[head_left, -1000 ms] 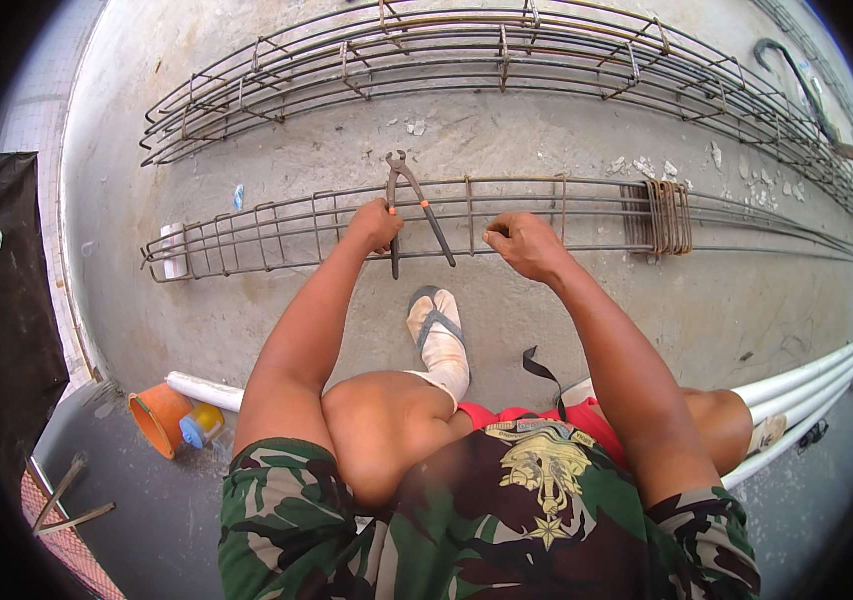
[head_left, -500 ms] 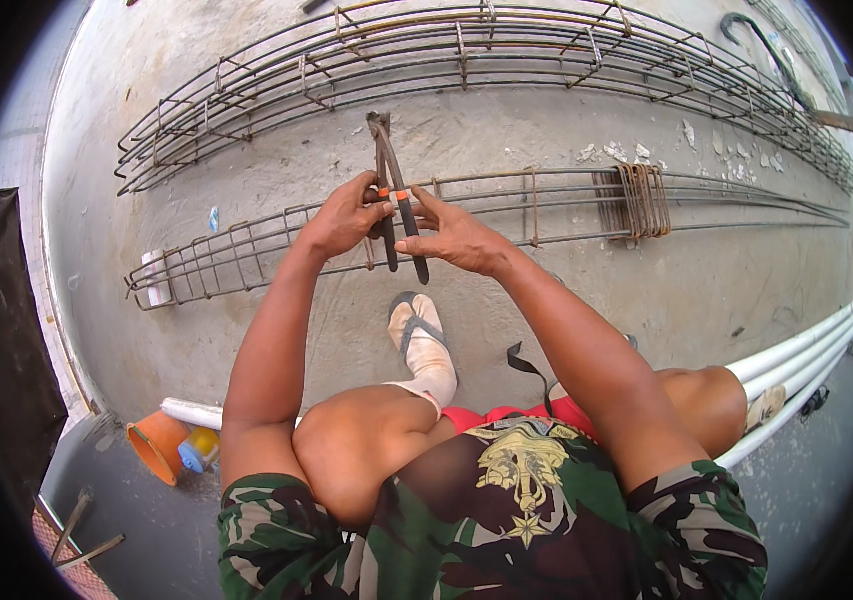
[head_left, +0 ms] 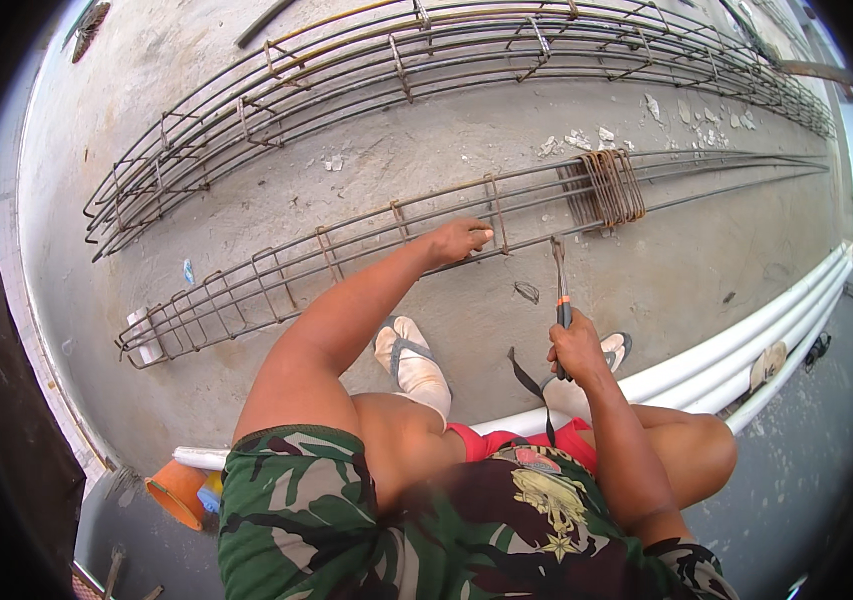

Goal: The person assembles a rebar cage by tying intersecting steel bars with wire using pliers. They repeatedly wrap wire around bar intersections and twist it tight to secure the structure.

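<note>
My right hand [head_left: 578,348] is wrapped round the dark handles of a pair of pincers [head_left: 559,275] with orange bands. The pincers' jaws point away from me, near the closest long bar of a slim rebar cage [head_left: 411,233]. Over that cage reaches my left hand [head_left: 461,240], its fingers curled together beside a rusty square stirrup [head_left: 496,212]. What those fingers hold, if anything, is hidden. Between my hands and the right foot, a small bundle of thin tie wire [head_left: 526,291] lies on the concrete.
A stack of rusty stirrups [head_left: 614,190] sits on the cage's right part. A larger rebar cage [head_left: 396,65] lies beyond it. White pipes [head_left: 686,380] run along my right, an orange bucket [head_left: 176,493] stands at lower left, and pale chips [head_left: 578,140] litter the floor.
My hands have parted. The left has let go of the pincers and moved right along the cage to a stirrup. The right has drawn the pincers right and nearer to me.
</note>
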The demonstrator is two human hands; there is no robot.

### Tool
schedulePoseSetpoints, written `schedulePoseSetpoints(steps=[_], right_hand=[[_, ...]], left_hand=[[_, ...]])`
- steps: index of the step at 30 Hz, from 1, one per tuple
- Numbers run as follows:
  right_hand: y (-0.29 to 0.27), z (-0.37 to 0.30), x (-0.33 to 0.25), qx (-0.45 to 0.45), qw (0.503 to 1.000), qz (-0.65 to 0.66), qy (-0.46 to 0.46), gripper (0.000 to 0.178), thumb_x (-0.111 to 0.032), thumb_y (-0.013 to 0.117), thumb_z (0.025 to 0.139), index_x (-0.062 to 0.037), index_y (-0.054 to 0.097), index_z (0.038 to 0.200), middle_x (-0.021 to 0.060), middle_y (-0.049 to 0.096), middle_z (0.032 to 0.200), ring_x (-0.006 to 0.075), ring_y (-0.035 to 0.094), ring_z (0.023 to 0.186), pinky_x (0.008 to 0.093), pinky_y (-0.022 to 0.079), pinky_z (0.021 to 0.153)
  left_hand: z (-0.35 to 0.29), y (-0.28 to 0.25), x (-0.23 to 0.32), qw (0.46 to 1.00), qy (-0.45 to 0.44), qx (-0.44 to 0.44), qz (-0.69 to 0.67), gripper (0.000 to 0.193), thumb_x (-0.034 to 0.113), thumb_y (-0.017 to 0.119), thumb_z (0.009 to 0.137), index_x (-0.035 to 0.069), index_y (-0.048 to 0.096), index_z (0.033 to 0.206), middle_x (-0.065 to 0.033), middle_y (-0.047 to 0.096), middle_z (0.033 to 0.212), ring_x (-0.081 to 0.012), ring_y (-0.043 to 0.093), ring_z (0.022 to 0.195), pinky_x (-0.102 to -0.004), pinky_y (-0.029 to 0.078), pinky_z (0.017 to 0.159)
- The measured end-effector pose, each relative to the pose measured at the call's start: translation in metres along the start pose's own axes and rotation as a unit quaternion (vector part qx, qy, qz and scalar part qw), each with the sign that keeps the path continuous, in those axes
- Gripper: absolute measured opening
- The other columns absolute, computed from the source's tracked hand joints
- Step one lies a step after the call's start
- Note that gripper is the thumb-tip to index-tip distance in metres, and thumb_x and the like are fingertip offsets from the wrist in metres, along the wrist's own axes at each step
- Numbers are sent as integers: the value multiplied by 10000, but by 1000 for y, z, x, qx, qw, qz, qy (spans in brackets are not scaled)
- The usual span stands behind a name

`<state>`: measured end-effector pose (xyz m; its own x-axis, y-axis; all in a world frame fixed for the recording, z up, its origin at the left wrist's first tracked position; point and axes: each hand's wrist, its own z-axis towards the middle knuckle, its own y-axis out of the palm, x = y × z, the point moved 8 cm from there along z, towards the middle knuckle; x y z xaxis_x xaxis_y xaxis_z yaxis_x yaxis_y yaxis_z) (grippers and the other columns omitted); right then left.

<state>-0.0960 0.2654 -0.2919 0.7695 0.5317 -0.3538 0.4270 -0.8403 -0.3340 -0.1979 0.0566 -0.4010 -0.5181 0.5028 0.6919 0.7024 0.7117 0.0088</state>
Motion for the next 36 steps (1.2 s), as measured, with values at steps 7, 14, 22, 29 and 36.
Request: schedulePoseSetpoints(steps=[7, 14, 22, 29, 36], right_hand=[[33, 24, 43, -49, 998, 21, 18, 362, -131, 475, 811, 97, 479, 1094, 178, 584, 658, 242, 595, 483, 363, 489, 451], [54, 19, 24, -63, 997, 47, 24, 292, -88, 480, 824, 82, 487, 1061, 142, 565, 643, 217, 579, 480, 355, 477, 427], [55, 23, 33, -78, 995, 53, 38, 280, -105, 478, 832, 86, 487, 1037, 165, 565, 633, 238, 579, 476, 370, 475, 412], [52, 20, 23, -75, 997, 18, 29, 280, -103, 475, 829, 88, 490, 1034, 181, 571, 639, 261, 588, 468, 387, 483, 418], [51, 24, 21, -85, 996, -31, 8, 258, -89, 477, 826, 85, 507, 1014, 198, 587, 667, 247, 598, 462, 383, 480, 412]], left_hand=[[27, 29, -7, 994, 10, -43, -101, 516, 429, 523, 938, 35, 545, 1270, -143, 620, 1088, -183, 635, 832, -321, 523, 630], [39, 33, -7, 996, -5, -3, -93, 411, 336, 568, 924, -48, 590, 1070, -132, 627, 945, -179, 643, 716, -307, 510, 523], [44, 35, -9, 993, -9, -5, -118, 368, 282, 554, 935, -61, 576, 1068, -146, 621, 966, -211, 673, 736, -336, 567, 570], [45, 34, -17, 989, -8, -2, -149, 355, 276, 557, 938, -58, 576, 1054, -141, 622, 966, -219, 678, 750, -340, 574, 618], [40, 30, -21, 989, 8, 5, -146, 317, 257, 559, 942, -56, 587, 984, -133, 624, 896, -203, 679, 735, -325, 569, 649]])
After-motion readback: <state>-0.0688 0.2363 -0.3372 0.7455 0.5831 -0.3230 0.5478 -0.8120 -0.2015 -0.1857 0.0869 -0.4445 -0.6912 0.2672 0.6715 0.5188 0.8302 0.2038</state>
